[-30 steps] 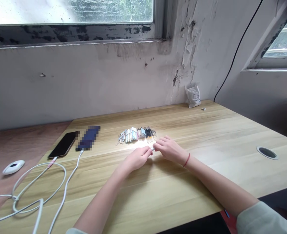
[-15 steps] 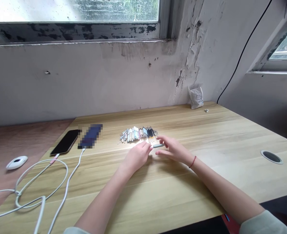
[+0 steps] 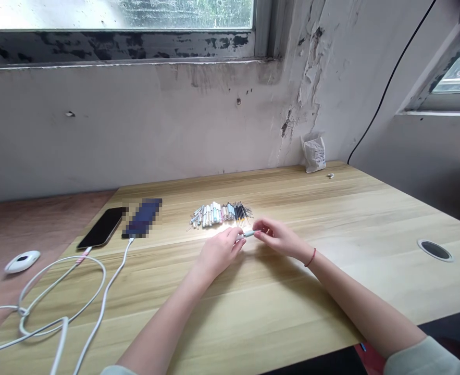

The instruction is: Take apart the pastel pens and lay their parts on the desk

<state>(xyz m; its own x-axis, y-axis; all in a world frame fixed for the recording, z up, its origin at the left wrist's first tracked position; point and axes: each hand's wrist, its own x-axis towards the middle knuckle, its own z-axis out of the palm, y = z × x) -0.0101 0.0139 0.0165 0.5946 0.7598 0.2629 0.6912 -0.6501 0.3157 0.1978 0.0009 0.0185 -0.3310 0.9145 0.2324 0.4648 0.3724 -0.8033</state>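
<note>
Between my hands, just above the wooden table, is a pale green and white pen. My left hand is closed on its white end, with thumb and fingers pinched. My right hand grips the other end between thumb and fingers; a thin red cord circles that wrist. Right behind the hands lie pen parts in rows: white and pale blue barrels, black refills with orange tips, and small silvery and clear pieces at the left. Some details are too small to make out.
To the left are a black phone and a partly pixelated phone, both with white cables attached. A white oval device sits farther left. At the back stands a crumpled white packet; a round grommet is at right.
The fingers of my right hand have closed onto the pen's end; before, thumb and forefinger were spread around it. My left hand keeps its hold. The view has shifted slightly.
</note>
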